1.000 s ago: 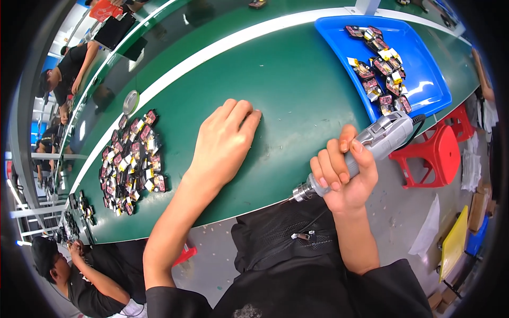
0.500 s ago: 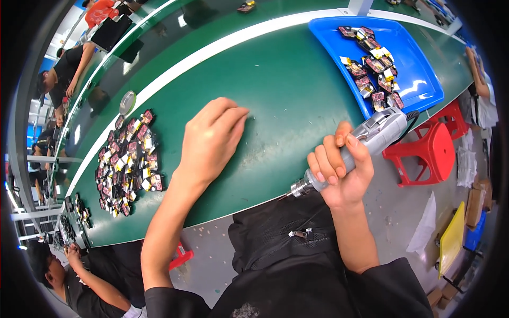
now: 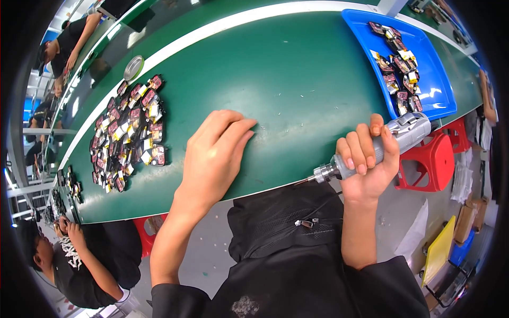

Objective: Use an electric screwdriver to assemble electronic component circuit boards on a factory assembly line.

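Observation:
My left hand is over the green tabletop with its fingers bent and pressed together. Its fingertips are beside some tiny silvery slivers, perhaps screws; anything between them is hidden. A grey electric screwdriver lies in my right hand, fingers wrapped around its body. Its metal chuck and thin bit point left, near the table's front edge. To the left of my left hand, small black electronic modules with yellow and white labels are heaped. More such modules lie in the blue tray at the far right.
A shallow round tin stands behind the heap. Red plastic stools are on the floor at the right, below the tray. A seated co-worker works at the lower left, with small parts at that end of the table.
The view has shifted, so the tray sits farther right in it. My left hand's fingertips, blurred before, now show sharply beside the slivers. The screwdriver stays in my right hand.

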A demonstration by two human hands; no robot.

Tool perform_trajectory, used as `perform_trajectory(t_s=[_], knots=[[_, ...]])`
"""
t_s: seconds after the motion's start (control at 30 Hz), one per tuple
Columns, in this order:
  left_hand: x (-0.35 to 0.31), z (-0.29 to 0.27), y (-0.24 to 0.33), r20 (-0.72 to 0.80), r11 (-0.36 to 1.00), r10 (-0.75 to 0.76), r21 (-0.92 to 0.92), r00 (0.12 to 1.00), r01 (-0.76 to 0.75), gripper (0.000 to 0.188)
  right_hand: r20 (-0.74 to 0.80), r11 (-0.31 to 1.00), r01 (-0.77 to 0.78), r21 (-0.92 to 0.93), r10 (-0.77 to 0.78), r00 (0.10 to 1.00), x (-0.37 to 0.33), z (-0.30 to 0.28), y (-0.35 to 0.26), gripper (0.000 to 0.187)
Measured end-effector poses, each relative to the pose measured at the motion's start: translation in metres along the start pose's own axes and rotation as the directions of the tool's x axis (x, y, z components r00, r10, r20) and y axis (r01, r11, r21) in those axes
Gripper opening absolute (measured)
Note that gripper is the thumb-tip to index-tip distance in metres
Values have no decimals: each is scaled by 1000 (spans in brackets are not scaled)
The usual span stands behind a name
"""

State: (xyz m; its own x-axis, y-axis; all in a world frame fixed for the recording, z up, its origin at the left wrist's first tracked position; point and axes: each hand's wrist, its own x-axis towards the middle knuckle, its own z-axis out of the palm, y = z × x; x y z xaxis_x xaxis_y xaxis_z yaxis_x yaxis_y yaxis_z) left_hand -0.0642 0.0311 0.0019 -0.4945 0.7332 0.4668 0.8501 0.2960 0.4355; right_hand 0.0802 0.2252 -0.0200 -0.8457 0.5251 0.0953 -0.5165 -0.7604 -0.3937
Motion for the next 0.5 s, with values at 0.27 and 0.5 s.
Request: perform_trajectory(t_s=[0.27, 0.5], knots=[[9, 5, 4, 114, 982, 113, 136, 987, -128, 21, 8, 1000, -8, 7, 7, 1000, 0, -2, -1, 18], [14, 7, 2, 189, 930, 241, 234, 952, -282, 17, 35, 1000, -8, 10, 8, 999, 0, -3, -2, 18]])
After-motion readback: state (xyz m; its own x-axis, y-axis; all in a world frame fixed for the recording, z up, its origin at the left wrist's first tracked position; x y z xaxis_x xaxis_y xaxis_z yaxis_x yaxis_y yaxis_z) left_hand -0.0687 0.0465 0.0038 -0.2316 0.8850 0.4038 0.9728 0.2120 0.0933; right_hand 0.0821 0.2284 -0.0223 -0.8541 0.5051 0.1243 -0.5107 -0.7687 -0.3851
